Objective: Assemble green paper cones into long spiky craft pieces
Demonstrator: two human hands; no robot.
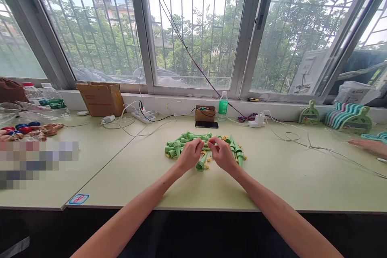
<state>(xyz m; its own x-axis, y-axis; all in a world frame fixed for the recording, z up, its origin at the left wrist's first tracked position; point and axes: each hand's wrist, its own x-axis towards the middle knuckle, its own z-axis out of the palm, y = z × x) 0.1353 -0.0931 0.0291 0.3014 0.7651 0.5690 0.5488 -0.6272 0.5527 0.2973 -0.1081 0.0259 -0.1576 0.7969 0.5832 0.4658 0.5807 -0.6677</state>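
My left hand (191, 153) and my right hand (223, 154) are raised close together over a heap of green plastic cone-shaped spikes (177, 148). The fingers of both are pinched, fingertips almost meeting. Whatever they hold is too small or too hidden to make out. Below and between my hands, one green spike (200, 165) lies with its open, ribbed wide end toward me. More green spikes (239, 156) lie beside my right hand, tapered ends pointing various ways. Small yellow pieces (207, 165) are scattered among and under them.
Behind the heap are a phone (206, 125), a small cardboard box (205, 113) and a green-labelled bottle (223, 106). Cables and a power strip (145, 117) run along the back. A large carton (101, 98) stands left; green dustpan-like items (347, 119) stand right, near another person's hand (369, 145).
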